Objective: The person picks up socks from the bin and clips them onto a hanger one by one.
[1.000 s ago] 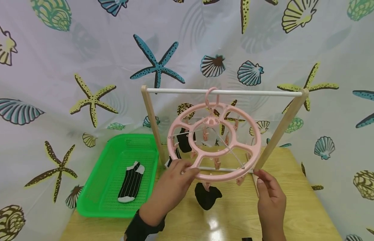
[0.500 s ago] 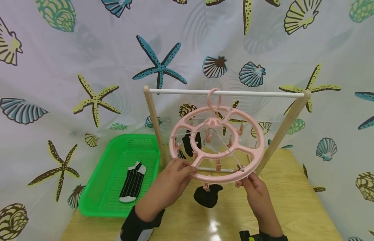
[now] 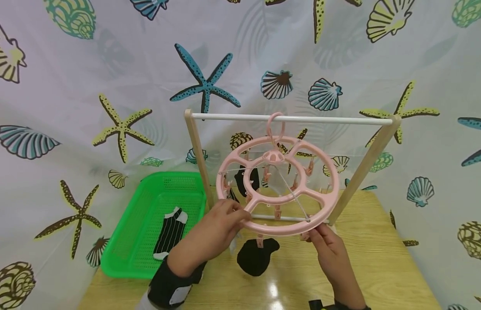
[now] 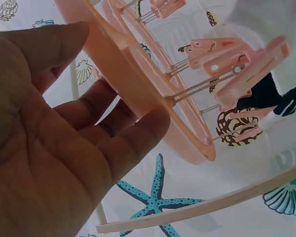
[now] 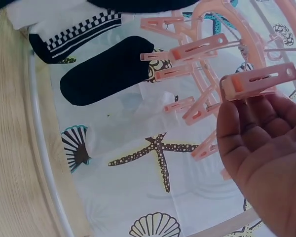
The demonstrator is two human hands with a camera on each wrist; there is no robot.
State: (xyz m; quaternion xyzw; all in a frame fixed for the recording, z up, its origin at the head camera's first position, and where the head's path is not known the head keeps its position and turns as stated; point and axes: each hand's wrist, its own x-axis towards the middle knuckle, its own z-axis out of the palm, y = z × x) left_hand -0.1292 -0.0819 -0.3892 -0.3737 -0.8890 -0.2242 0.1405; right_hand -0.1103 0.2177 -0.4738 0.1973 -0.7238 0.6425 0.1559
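A round pink clip hanger hangs by its hook from a white rail. My left hand grips its near-left rim, thumb on one face and fingers behind in the left wrist view. At the near-right rim, my right hand pinches a pink clothespin that dangles from the ring. Nothing sits between that clothespin's jaws. A black sock is clipped below the front rim, between my hands. Another black sock and a checker-edged sock hang further round; several other clothespins have no sock.
The drying rack has a white top rail and wooden side posts. On the wooden table, a green basket at the left contains a black sock with white stripes. A shell-patterned curtain stands behind.
My right hand has moved left and inward from beside the rack post to a clothespin under the rim. The front black sock has swung slightly left. My left hand stays on the rim.
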